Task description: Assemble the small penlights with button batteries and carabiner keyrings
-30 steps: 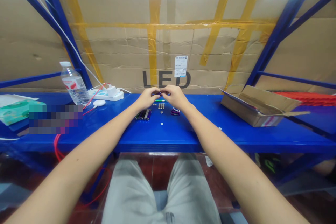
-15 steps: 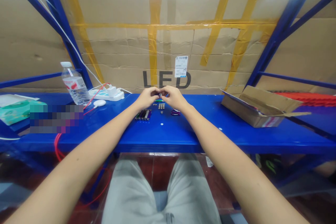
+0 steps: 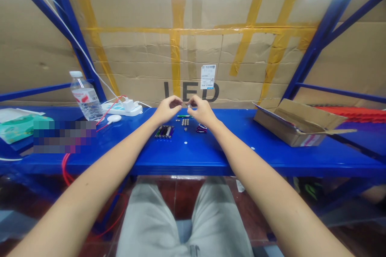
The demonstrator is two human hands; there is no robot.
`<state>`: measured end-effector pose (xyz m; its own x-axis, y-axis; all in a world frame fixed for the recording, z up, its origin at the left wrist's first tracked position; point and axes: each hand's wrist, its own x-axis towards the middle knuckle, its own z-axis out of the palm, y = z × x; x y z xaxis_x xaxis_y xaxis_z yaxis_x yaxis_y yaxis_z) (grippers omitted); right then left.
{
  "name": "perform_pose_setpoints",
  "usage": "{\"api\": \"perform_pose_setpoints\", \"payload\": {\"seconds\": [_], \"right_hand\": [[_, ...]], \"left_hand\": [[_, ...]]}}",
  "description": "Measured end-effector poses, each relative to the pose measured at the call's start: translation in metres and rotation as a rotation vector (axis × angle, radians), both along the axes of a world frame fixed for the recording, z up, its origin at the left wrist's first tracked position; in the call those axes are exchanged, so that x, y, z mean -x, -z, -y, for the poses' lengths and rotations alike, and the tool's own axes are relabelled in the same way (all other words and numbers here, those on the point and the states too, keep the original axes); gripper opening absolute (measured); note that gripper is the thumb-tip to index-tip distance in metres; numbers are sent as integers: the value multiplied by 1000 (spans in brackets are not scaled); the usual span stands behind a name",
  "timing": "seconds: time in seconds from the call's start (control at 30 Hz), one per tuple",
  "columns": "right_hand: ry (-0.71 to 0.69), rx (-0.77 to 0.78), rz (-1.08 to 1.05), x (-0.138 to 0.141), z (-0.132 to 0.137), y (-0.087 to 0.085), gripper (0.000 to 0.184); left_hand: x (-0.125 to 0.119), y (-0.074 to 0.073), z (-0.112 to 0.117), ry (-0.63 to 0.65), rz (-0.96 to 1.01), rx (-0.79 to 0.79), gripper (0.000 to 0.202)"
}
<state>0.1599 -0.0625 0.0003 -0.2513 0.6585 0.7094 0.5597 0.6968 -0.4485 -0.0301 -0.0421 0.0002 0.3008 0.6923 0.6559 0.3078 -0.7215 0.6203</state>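
Both my hands are raised a little above the blue table point(image 3: 187, 156), close together. My right hand point(image 3: 201, 110) pinches a small silvery part point(image 3: 189, 105) at its fingertips. My left hand point(image 3: 167, 109) is curled just left of it, thumb and fingers bent, and I cannot see anything in it. Under the hands lie a row of small dark cylinders point(image 3: 164, 131), a cluster of tiny metal pieces point(image 3: 185, 122), a thin green stick point(image 3: 183, 116) and a purple ring-like piece point(image 3: 201, 129).
A water bottle point(image 3: 86, 96) stands at the left beside a white power strip point(image 3: 122, 107) with red and white cables. An open cardboard box point(image 3: 297, 122) sits at the right. A taped cardboard wall point(image 3: 193, 44) closes the back. A green packet point(image 3: 15, 126) lies far left.
My hands were joined together on the small part; now they have drawn slightly apart and lifted, and the part stays in my right fingertips.
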Motion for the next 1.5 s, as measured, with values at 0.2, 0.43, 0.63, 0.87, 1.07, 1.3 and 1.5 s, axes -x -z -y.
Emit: {"api": "perform_pose_setpoints", "payload": {"seconds": [0.2, 0.43, 0.63, 0.87, 1.07, 1.3, 1.5], "right_hand": [[-57, -129, 53, -6, -9, 1, 10], [-80, -19, 59, -12, -12, -1, 25], [-106, 116, -13, -19, -10, -7, 9], [-191, 229, -184, -17, -7, -13, 22], [-152, 213, -265, -14, -4, -12, 22], [-272, 452, -477, -13, -7, -7, 38], [-426, 687, -660, -12, -8, -6, 45]], "left_hand": [[-10, 4, 4, 101, 18, 15, 17], [-12, 9, -1, 121, 113, 101, 17], [-9, 8, -2, 109, 40, 141, 16], [-12, 7, 3, 150, 61, 155, 14], [-15, 6, 9, 93, -61, 18, 12], [-18, 6, 14, 9, -332, -375, 7], [-18, 8, 13, -43, -251, -497, 10]]}}
